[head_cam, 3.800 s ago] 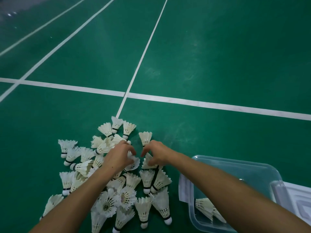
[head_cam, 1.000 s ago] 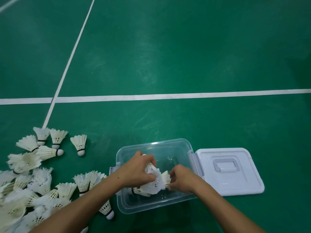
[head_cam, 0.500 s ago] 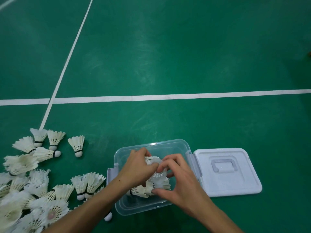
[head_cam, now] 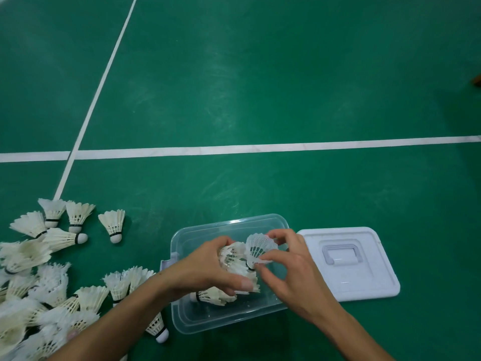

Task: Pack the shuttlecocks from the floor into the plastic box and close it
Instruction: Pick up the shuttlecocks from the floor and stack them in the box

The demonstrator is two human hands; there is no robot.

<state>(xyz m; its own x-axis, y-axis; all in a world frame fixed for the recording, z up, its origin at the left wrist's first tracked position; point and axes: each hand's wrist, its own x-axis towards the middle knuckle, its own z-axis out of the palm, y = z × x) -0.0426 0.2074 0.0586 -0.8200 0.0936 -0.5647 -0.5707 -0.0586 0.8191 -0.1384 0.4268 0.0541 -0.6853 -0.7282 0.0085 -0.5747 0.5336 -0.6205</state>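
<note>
Your left hand (head_cam: 208, 267) is over the box (head_cam: 182, 319), and its fingers curl round a bunch of shuttles (head_cam: 235, 261). You hold them low, inside the box walls, most likely so they drop in and do not roll away. Your right hand (head_cam: 289, 267) pinches one white shuttle (head_cam: 260, 247) by its skirt, with thumb and fingertips. It sits just beside the bunch, touching it. It looks like you are pulling this one free or turning it so it fits better.

One more shuttle (head_cam: 210, 297) lies flat on the box floor, under your left hand. The big pile (head_cam: 39, 290) waits on the green floor (head_cam: 260, 87) to the left, near the box. The lid (head_cam: 348, 261) lies flat to the right, just beside the box, ready for when you close it. So most of the job is still to do.

Half a second ago your right hand was over the middle of the bunch, with its fingers lying across the top. Now it has moved up and to the right, and one shuttle is lifted clear in its fingers. The left hand's grip looks the same. The box, lid and pile have not moved.
</note>
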